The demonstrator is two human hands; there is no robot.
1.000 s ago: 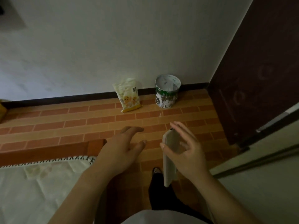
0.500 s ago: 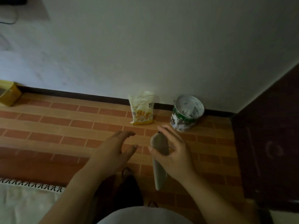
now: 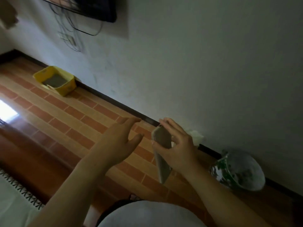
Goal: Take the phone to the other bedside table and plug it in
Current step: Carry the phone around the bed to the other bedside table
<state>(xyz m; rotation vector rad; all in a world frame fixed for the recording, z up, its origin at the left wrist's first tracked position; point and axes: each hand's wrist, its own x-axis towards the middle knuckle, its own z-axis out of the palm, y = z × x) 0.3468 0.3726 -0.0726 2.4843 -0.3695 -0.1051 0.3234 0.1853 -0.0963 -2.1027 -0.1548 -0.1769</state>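
Note:
A pale phone [image 3: 161, 151] stands nearly on edge in front of me, held over the brick-patterned floor. My right hand [image 3: 177, 146] grips it from the right, thumb on the near face and fingers curled over its top. My left hand [image 3: 118, 141] floats just left of the phone, fingers spread, holding nothing and not touching it. No bedside table or charging cable for the phone is in sight.
A white wall with a dark skirting board [image 3: 124, 108] runs diagonally. A yellow bin [image 3: 55, 81] sits by it at left, a green-and-white can [image 3: 237, 171] at right, a snack bag [image 3: 196, 137] behind my right hand. A wall-mounted TV [image 3: 98, 9] trails cables. The bed's edge [image 3: 14, 194] is lower left.
My view has swung left and tilted. The door has left the frame, and the yellow bin and TV have come in. Both hands keep their pose, the phone still in my right hand.

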